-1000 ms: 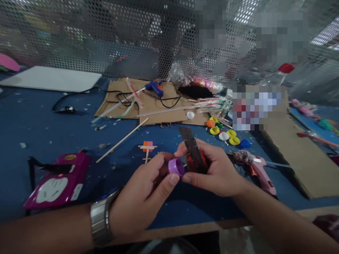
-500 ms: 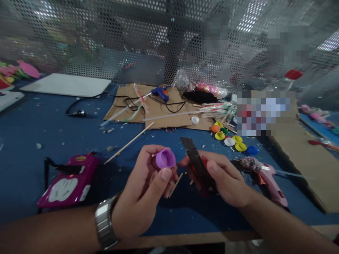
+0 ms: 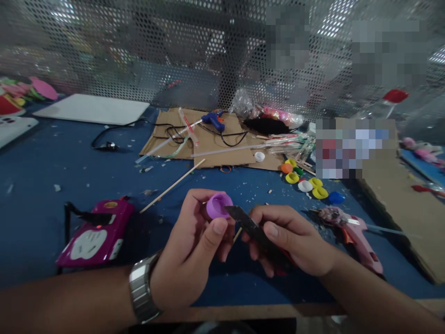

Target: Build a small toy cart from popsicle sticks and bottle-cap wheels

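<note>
My left hand (image 3: 194, 250) is closed around a purple bottle cap (image 3: 216, 207), its hollow side turned up toward me. In my right hand (image 3: 292, 236) is a dark utility knife (image 3: 255, 232). The knife's blade slants up to the left, and its tip reaches the right rim of the cap; whether it touches is hard to tell. A short wooden stick (image 3: 238, 234) shows between the hands, partly hidden by the knife and fingers. A longer wooden stick (image 3: 172, 186) lies on the blue table beyond my left hand.
To the left is a magenta device (image 3: 100, 232) with a black cord. On the right rests a pink glue gun (image 3: 359, 236), near several loose bottle caps (image 3: 318, 192). Cardboard (image 3: 222, 155) with a blue glue gun (image 3: 213, 121) lies at the back, before a perforated metal screen (image 3: 139, 55).
The knife has tilted and moved left, bringing its blade tip from beside the cap to its rim. The left hand still holds the cap. The whole view has shifted slightly.
</note>
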`<state>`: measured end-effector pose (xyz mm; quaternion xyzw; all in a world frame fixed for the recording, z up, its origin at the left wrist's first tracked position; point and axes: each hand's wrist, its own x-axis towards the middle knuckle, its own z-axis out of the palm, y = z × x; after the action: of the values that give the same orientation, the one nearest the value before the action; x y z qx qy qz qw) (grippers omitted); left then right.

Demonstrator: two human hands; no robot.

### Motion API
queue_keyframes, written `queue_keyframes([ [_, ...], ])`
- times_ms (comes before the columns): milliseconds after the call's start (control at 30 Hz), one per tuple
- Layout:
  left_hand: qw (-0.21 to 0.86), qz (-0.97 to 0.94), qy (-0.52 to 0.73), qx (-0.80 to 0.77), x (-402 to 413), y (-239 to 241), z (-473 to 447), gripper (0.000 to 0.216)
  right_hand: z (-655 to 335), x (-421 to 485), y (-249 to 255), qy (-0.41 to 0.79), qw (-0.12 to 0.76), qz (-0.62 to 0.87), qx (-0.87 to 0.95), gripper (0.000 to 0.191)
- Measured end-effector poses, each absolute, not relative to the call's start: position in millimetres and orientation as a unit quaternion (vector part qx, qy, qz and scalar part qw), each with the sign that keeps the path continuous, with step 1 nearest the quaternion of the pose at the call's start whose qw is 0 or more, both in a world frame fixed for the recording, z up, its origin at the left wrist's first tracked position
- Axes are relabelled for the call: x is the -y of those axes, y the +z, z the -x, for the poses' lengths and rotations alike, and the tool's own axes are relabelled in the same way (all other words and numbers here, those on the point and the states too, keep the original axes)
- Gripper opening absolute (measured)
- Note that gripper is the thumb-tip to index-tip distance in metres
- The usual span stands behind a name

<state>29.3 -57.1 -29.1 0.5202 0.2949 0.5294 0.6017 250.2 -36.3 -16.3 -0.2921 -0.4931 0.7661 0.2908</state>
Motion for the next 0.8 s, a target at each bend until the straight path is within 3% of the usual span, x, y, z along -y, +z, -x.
queue_keyframes([
  [400, 0.606, -0.524, 0.505, -0.321, 56.0, -23.2, -27.1, 0.024, -249.1, 37.1, -14.2, 0.769, 0.315, 0.289, 0.475, 0.034],
  [800, 0.630, -0.550, 0.438, -0.330, 54.8, -27.1, -25.5, 0.028, -250.4, 34.0, -13.8, 0.746, 0.305, 0.298, 0.511, 0.036],
])
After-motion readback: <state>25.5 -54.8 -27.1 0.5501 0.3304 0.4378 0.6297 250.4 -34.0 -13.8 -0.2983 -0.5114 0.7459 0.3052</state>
